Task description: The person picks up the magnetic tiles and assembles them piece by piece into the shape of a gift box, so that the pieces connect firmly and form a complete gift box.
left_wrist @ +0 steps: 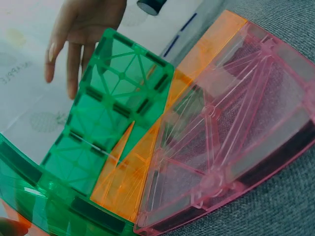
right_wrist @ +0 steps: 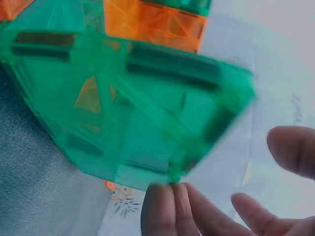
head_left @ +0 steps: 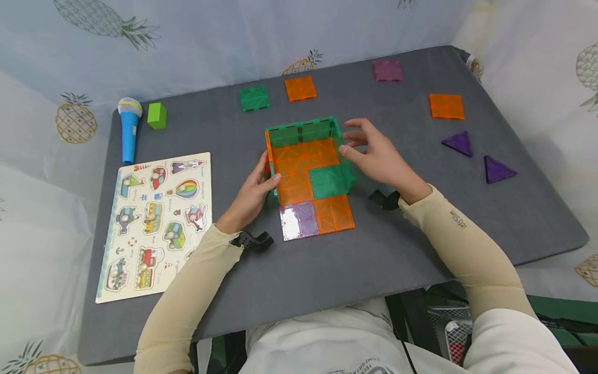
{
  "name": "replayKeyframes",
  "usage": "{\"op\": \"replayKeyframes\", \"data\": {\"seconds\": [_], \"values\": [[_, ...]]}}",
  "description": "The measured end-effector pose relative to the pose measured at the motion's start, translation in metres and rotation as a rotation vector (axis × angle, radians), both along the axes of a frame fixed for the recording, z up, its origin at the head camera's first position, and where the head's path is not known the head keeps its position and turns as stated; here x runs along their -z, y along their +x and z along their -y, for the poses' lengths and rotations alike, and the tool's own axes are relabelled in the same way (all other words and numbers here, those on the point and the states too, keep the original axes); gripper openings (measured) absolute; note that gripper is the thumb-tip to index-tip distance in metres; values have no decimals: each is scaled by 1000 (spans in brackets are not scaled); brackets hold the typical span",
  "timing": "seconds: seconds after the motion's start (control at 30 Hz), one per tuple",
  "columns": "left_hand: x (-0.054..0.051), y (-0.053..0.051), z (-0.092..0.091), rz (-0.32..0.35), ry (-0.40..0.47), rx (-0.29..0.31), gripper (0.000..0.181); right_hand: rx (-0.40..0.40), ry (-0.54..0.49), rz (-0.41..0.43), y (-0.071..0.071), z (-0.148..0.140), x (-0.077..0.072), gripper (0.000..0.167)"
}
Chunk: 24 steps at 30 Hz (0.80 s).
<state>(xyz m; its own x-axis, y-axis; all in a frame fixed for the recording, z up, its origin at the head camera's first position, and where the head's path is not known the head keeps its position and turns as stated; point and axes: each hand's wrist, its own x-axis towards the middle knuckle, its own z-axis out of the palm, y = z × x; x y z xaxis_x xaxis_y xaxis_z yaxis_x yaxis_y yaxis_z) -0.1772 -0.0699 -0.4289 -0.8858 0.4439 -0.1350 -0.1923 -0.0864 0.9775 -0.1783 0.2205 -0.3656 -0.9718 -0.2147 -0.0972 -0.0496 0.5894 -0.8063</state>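
In the head view, we see that the left hand [head_left: 252, 192] grips the left wall [head_left: 268, 141] of the tile box [head_left: 289, 136], as we judge, between thumb and fingers. The long axis of this box runs away from the body, between both hands. The right hand [head_left: 374, 153] has its fingers softly bent and spread, enclosing nothing; the green side wall [head_left: 344, 171] lies just to their left, so this hand is the nearer one to it. Farther right of these fingers, two purple triangles [head_left: 459, 143] rest on the table [head_left: 383, 259].

In the left wrist view, we find the right fingers loose, beyond the green tiles; the left grip is mostly out of sight.

In the right wrist view, the fingertips [right_wrist: 160, 204] seem to meet the edge of a green tile [right_wrist: 123, 115], while the thumb [right_wrist: 295, 150] stands apart: we judge it a touch, not a hold.
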Motion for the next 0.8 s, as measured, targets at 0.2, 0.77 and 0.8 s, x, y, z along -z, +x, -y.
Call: {"op": "replayKeyframes", "data": {"seconds": [0.2,0.77,0.8], "values": [[2,-2,-1,-2,21,15,73,38,94,-220,9,8,6,54],[-1,-2,2,-19,-2,6,71,-684,650,-582,70,63,59,46],[0,-1,2,-15,-4,9,71,-691,650,-582,66,64,60,45]]}}
